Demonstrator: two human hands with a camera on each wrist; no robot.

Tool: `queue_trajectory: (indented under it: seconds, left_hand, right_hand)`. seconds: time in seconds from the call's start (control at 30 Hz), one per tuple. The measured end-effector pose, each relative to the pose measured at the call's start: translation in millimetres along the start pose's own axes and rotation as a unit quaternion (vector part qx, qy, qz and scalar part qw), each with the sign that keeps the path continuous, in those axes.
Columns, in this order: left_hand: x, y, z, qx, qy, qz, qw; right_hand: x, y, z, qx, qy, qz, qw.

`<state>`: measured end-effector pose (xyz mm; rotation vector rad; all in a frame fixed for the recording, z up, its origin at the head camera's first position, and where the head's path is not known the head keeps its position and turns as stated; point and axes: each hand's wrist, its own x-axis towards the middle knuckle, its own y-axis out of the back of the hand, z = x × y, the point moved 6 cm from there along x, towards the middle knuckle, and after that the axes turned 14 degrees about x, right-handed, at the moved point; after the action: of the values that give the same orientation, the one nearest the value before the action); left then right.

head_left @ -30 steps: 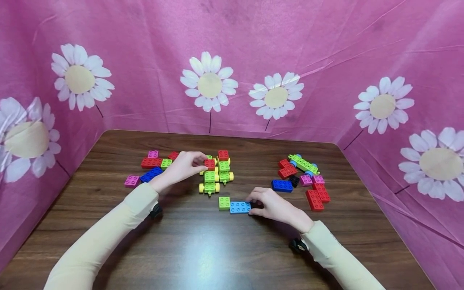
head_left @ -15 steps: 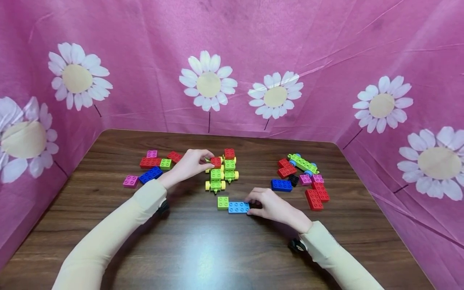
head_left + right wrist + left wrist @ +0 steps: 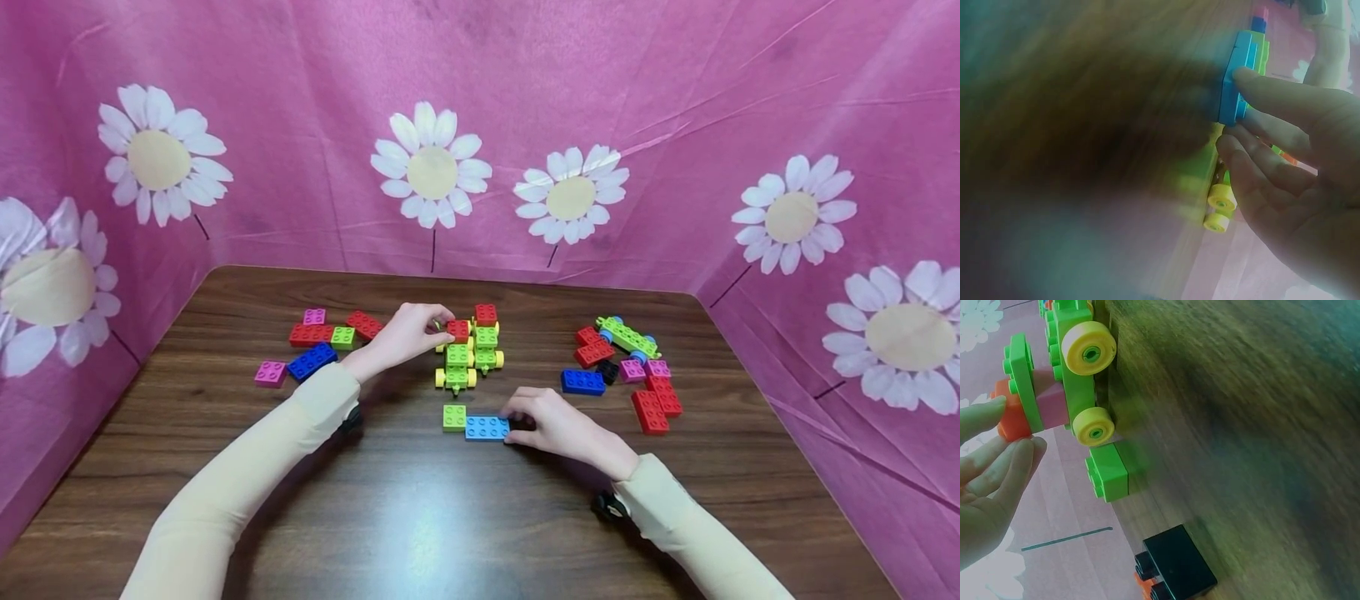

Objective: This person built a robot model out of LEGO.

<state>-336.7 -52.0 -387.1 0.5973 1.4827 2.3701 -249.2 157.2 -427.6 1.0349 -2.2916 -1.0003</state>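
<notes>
My left hand pinches a red brick on top of a lime green toy car with yellow wheels. In the left wrist view, thumb and fingertips are on that red brick, above a green piece and a pink brick on the car base. A second green car stands close on its right, a red brick at its far end. Nearer me, my right hand holds the right end of a light blue brick between thumb and fingers. A lime green brick touches its left end.
On the left lie loose bricks, among them a dark blue brick, a pink brick and a long red brick. To the right are a green car base with blue wheels, a blue brick and red bricks.
Both yellow-wheeled cars have shifted right and slightly away, together with my left hand on the red brick. My right hand, the light blue brick and the lime green brick have slid slightly left.
</notes>
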Motion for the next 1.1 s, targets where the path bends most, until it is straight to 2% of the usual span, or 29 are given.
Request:
queue_trajectory:
  seconds: [0.13,0.27,0.4,0.5,0.67,0.8,0.93,1.1]
  left_hand:
    - [-0.4,0.9,-0.4,0.002,0.002,-0.001,1.0000]
    - [-4.7,9.3,-4.5,-0.001,0.004,0.009,1.0000]
    - [-12.4,24.3,-17.8,0.003,0.005,0.033,0.9995]
    - [-19.0,35.0,-33.3,0.016,0.009,0.034,0.9992]
    - [-25.2,42.4,-59.6,0.070,0.007,-0.001,0.9975]
    - [-26.8,41.0,-74.4,0.132,-0.007,-0.036,0.9906]
    - [-27.7,37.8,-83.5,0.163,-0.006,-0.070,0.9841]
    - [-26.6,35.2,-85.0,0.187,-0.005,-0.094,0.9778]
  right_hand:
    - [3.5,-1.7,-2.3,0.000,0.007,0.001,1.0000]
    - [6.9,-2.9,-4.3,-0.001,0.008,-0.002,1.0000]
    - [9.0,-3.4,-5.9,-0.004,0.019,0.000,0.9998]
    - [9.5,-3.9,-6.8,-0.006,0.027,0.002,0.9996]
    - [9.9,-4.0,-8.4,-0.009,0.033,0.006,0.9994]
    - [11.2,-5.1,-8.4,-0.016,0.039,0.008,0.9991]
    - [13.2,-6.8,-8.8,-0.024,0.039,0.007,0.9989]
    - [15.5,-7.6,-9.4,-0.027,0.029,0.004,0.9992]
